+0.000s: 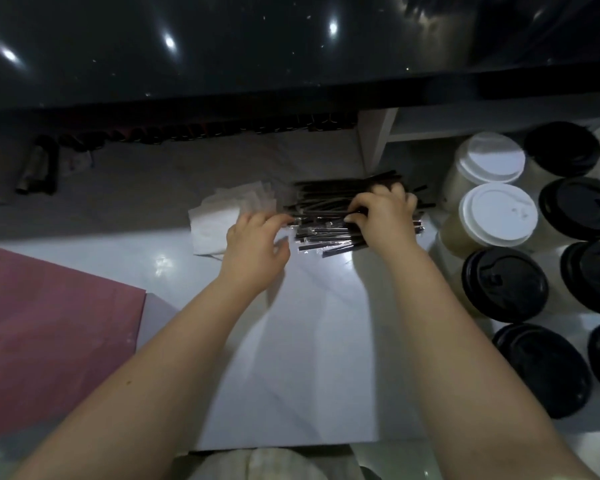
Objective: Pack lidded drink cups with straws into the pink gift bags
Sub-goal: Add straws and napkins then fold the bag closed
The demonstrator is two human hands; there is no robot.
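Straws (329, 216) piled lengthwise left-to-right, right hand (381, 216) curled pinching their right end, left hand (257, 244) loosely spread beside the left tips.

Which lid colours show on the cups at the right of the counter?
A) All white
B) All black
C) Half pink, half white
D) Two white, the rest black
D: two white-lidded cups stand among black-lidded cups.

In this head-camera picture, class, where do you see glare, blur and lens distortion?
Head view: glare spots on the dark counter and white table; left hand slightly motion-blurred; wide-angle bending at edges, so the black-lidded cups lean outward.
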